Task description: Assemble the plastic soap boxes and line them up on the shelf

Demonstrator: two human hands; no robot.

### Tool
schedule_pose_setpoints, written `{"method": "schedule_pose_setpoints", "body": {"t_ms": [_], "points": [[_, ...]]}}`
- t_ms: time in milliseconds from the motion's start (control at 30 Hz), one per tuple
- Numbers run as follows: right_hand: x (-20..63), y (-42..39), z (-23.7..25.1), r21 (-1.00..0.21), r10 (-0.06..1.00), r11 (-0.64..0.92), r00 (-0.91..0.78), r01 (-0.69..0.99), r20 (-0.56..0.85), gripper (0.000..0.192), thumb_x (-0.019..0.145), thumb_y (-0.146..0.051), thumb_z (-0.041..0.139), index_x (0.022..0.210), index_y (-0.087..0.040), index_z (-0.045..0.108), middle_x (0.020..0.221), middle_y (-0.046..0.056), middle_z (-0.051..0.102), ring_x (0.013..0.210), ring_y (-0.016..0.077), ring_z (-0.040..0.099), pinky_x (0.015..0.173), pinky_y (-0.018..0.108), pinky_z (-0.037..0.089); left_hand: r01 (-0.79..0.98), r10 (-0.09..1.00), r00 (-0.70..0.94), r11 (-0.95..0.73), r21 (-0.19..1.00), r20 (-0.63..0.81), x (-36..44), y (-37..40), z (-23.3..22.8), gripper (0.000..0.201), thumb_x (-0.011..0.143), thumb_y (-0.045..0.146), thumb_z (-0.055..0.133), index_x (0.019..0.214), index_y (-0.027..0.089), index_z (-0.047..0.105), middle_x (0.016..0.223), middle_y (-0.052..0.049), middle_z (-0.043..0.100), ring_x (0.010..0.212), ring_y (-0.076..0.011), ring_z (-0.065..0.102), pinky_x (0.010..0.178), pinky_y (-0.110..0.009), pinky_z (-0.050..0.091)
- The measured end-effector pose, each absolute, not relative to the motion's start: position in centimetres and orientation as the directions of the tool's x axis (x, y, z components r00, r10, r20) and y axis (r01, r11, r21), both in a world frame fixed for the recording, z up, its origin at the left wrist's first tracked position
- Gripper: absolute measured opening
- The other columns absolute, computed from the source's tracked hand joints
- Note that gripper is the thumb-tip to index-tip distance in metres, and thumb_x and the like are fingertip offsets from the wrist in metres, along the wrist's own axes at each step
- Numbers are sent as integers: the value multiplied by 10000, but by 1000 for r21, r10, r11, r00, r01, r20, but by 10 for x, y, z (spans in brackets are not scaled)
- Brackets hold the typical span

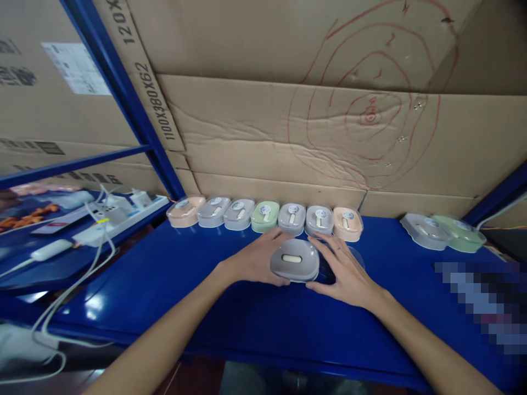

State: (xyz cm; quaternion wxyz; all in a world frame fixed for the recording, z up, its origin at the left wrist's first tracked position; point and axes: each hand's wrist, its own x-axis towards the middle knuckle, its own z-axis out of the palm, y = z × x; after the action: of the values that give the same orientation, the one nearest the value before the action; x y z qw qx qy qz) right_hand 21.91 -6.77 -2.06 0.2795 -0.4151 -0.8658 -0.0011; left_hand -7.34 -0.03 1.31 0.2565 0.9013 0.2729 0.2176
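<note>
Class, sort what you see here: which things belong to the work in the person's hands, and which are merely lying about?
In hand:
- grey lidded case, held between left hand and right hand
- row of seven cases at the back of the blue table
- two cases apart on the right

Lying about:
- power strip and white cables
- cardboard boxes

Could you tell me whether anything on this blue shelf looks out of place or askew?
Mostly tidy: seven lidded boxes sit in a straight row. Two more, a grey box and a green box, lie apart at the right, angled and overlapping. Both hands hold another grey box.
</note>
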Motion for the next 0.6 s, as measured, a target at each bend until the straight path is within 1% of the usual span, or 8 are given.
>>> {"method": "schedule_pose_setpoints", "body": {"t_ms": [67,167,267,400,467,600], "points": [[219,-68,-22,-228,715,668,-525,709,463,1027,938,-672,771,1770,-369,250,1731,152,435,1581,446,445,1277,723,400,375,583,775,-734,566,242,-70,-5,16,998,668,496,1009,1548,300,583,1478,-130,622,1427,-445,542,1222,-597,443],[220,-67,-24,-252,723,676,-559,692,405,1025,957,-669,755,1777,-389,209,1700,131,493,1540,428,498,1252,704,441,363,581,769,-740,566,268,-67,-8,17,996,661,492,1011,1540,301,581,1449,-128,611,1396,-431,555,1208,-587,458],[221,-67,-26,-280,744,660,-557,697,369,1035,948,-674,765,1773,-383,213,1653,128,550,1486,419,552,1224,682,474,355,579,766,-742,568,278,-67,-8,14,1011,664,524,1012,1544,289,574,1454,-132,602,1400,-434,550,1213,-588,456],[220,-66,-27,-302,760,643,-538,703,364,1159,887,-660,835,1780,-332,172,1615,160,586,1456,422,574,1196,654,492,345,547,795,-764,545,264,-63,-5,6,1011,701,586,978,1560,285,538,1466,-141,609,1422,-436,538,1223,-601,449],[219,-66,-26,-306,768,634,-528,711,363,1178,845,-643,875,1761,-292,224,1596,174,600,1444,424,579,1198,645,482,336,535,801,-772,539,268,-60,-5,2,1039,695,623,967,1569,282,520,1474,-139,610,1445,-435,524,1241,-607,437],[218,-67,-24,-341,786,612,-500,714,363,1027,776,-593,928,1614,-254,441,1528,164,644,1413,409,590,1179,601,495,358,554,796,-757,547,245,-58,-7,-6,1114,681,672,959,1602,266,484,1550,-157,576,1506,-433,487,1283,-605,409]]}}
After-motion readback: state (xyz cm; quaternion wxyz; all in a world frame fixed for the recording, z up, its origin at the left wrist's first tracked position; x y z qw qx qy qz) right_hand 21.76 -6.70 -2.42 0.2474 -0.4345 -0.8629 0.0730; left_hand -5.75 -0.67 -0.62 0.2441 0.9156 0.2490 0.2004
